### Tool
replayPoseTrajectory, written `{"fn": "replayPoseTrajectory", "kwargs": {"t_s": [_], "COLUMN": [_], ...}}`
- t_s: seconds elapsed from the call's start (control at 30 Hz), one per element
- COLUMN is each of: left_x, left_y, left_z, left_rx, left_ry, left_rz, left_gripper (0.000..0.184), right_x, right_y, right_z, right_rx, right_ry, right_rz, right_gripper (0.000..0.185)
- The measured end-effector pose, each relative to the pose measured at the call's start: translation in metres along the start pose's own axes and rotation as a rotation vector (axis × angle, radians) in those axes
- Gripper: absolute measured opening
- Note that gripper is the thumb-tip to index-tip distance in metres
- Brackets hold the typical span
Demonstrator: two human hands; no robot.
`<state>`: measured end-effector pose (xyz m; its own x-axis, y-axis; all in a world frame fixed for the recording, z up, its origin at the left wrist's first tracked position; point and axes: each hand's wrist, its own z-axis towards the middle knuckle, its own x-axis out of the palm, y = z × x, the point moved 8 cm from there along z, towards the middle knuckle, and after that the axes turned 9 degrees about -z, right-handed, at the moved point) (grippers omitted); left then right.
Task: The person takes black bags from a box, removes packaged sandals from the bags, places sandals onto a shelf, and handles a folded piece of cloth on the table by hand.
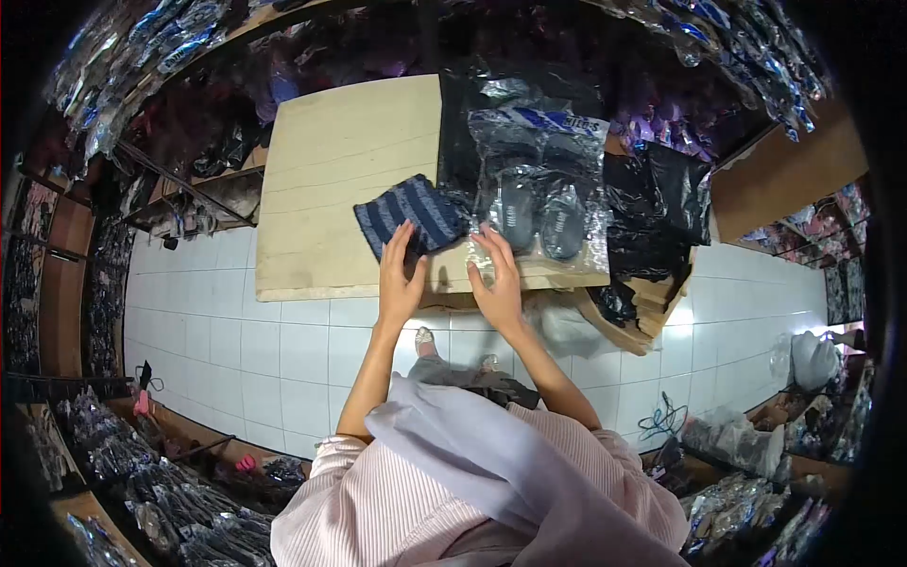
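Observation:
A folded dark blue cloth with grey-blue stripes [412, 217] lies on the pale board tabletop [340, 170]. My left hand [401, 282] rests with extended fingertips at its lower edge, thumb apart, not gripping it. To the right, my right hand [497, 279] is also open, its fingers stretched toward the lower left edge of a clear plastic bag [534, 151]. Inside that bag is a pair of dark slippers [538, 219], soles flat, with blue and white printing on the bag's top. Whether my right fingertips press on the plastic is hard to tell.
Black plastic bags [658, 194] lie right of the table, above a torn cardboard box [652, 307]. Shelves crowded with plastic-wrapped goods [189, 501] surround the white tiled floor [227, 350]. A blue cord [664, 416] lies at right.

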<state>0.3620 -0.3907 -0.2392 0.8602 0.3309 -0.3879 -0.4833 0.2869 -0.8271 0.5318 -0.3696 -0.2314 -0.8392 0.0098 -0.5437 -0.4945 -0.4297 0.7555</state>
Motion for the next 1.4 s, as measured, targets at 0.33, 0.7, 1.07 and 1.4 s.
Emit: {"fn": "replayPoseTrajectory", "kwargs": {"t_s": [0.33, 0.7, 1.07, 1.4], "left_x": [-0.044, -0.033, -0.023, 0.071], "left_y": [0.085, 0.116, 0.083, 0.005], "left_z": [0.074, 0.098, 0.068, 0.081], "left_rx": [-0.023, -0.308, -0.486, -0.386], "left_ry": [0.146, 0.526, 0.490, 0.499], "left_rz": [0.149, -0.042, -0.592, -0.896], "left_gripper": [0.058, 0.071, 0.037, 0.069], "right_x": [0.114, 0.132, 0.109, -0.023], "right_y": [-0.051, -0.031, -0.021, -0.056], "right_z": [-0.026, -0.003, 0.001, -0.006], "right_rx": [0.601, 0.815, 0.721, 0.693], "right_ry": [-0.107, -0.163, -0.284, -0.460], "right_rz": [0.667, 0.793, 0.973, 0.573], "right_gripper": [0.060, 0.035, 0.042, 0.047]}}
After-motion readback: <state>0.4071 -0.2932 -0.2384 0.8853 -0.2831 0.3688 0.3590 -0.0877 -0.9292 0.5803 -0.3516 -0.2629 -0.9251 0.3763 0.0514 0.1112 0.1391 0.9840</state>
